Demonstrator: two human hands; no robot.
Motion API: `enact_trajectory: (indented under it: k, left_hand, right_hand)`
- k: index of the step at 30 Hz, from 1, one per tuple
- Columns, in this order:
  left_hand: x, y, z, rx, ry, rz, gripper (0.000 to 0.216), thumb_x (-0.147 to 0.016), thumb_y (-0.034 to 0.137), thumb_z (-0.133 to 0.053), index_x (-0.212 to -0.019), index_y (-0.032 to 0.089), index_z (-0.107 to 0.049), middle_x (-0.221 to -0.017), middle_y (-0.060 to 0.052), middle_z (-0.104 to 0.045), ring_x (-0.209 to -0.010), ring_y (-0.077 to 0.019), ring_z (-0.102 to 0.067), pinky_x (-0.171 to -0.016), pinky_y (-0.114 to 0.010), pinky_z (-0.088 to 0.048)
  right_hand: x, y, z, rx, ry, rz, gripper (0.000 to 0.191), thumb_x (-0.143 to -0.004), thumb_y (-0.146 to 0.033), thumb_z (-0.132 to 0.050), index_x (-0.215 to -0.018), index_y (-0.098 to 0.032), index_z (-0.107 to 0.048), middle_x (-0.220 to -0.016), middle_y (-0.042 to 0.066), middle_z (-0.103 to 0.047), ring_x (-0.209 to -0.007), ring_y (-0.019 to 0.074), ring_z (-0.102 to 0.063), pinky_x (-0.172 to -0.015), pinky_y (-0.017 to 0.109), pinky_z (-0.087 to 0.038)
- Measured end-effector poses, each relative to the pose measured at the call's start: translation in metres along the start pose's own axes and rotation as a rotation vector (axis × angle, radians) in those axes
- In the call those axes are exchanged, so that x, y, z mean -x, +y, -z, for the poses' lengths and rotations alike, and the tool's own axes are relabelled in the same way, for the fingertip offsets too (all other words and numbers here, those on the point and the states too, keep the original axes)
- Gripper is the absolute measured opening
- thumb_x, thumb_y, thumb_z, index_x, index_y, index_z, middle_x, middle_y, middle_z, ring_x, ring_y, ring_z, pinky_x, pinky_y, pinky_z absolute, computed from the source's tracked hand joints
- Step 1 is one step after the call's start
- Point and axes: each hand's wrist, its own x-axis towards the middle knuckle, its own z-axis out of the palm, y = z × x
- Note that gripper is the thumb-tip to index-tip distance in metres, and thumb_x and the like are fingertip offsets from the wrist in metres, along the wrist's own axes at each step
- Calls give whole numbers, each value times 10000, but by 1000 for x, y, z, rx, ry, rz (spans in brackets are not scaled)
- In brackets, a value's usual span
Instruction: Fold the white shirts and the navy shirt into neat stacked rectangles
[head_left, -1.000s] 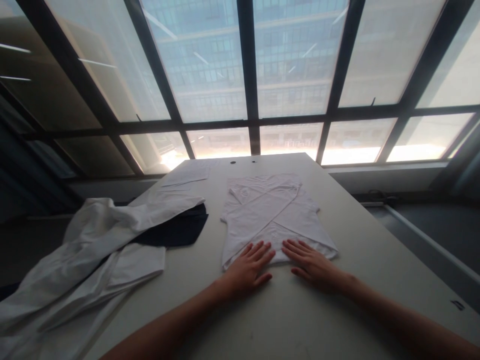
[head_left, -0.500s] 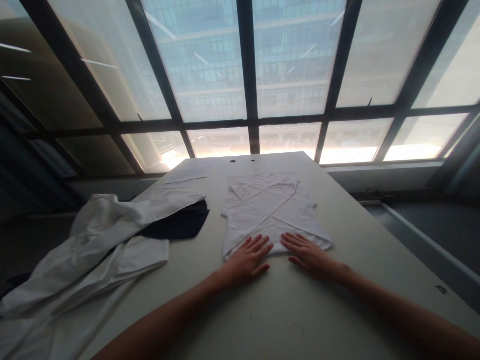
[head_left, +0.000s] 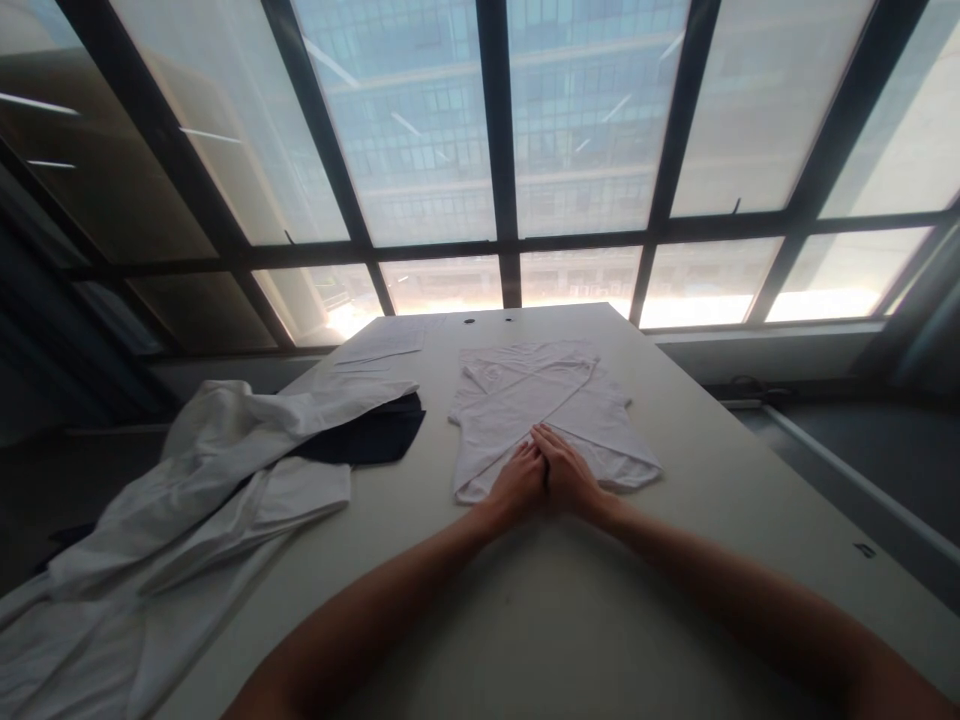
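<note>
A white T-shirt [head_left: 525, 400] lies flat on the pale table [head_left: 675, 500], its sleeves folded in across the body. My left hand [head_left: 517, 482] and my right hand [head_left: 568, 474] lie side by side on the shirt's near hem, touching each other. Both hands rest flat with fingers stretched forward, open, and hold nothing.
A heap of white garments [head_left: 195, 480] spreads over the table's left side, over a dark navy cloth [head_left: 371, 435]. A sheet of paper [head_left: 382, 345] lies at the far left of the table. Big windows rise behind the table's far edge.
Both hands slid forward onto the shirt and came together at its middle; a second ago they lay apart at the hem. The camera view shifted slightly.
</note>
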Motion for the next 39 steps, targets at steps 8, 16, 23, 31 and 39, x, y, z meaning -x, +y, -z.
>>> enact_trajectory:
  k: [8, 16, 23, 31, 39]
  left_hand:
    - [13, -15, -11, -36, -131, -47, 567, -1047, 342, -266, -1574, 142, -200, -1621, -136, -228, -1504, -247, -187, -1209, -486, -181]
    - [30, -20, 1, -14, -157, -31, 632, -1034, 518, -279, -1574, 194, -223, -1618, -83, -253, -1507, -223, -172, -1214, -425, -170]
    - [30, -19, -1, 8, -109, -16, 601, -1033, 500, -298, -1553, 200, -292, -1599, -75, -311, -1497, -217, -216, -1215, -422, -187]
    - [29, -18, -2, -5, -113, 1, 585, -1022, 457, -348, -1539, 184, -329, -1598, -89, -311, -1489, -240, -241, -1211, -433, -208]
    - [26, -12, -4, -16, -96, 37, 557, -1012, 402, -381, -1525, 186, -359, -1586, -88, -342, -1480, -250, -265, -1210, -447, -211]
  right_hand:
    - [26, 24, 1, 180, -192, 48, 612, -968, -231, -312, -1555, -64, -258, -1599, 172, -252, -1490, 248, -215, -1201, 485, -232]
    - [41, 29, 17, 228, -214, -10, 668, -1010, -499, -325, -1555, -115, -286, -1602, 153, -259, -1495, 256, -197, -1211, 481, -175]
    - [39, 24, 21, 198, -210, -37, 639, -1001, -455, -388, -1518, -81, -363, -1574, 173, -331, -1479, 248, -255, -1212, 443, -191]
    - [38, 21, 23, 185, -192, -43, 616, -992, -430, -427, -1512, -103, -381, -1565, 161, -355, -1469, 249, -281, -1206, 444, -221]
    - [38, 22, 24, 186, -201, -46, 608, -992, -421, -440, -1502, -94, -399, -1561, 158, -361, -1469, 248, -281, -1208, 436, -224]
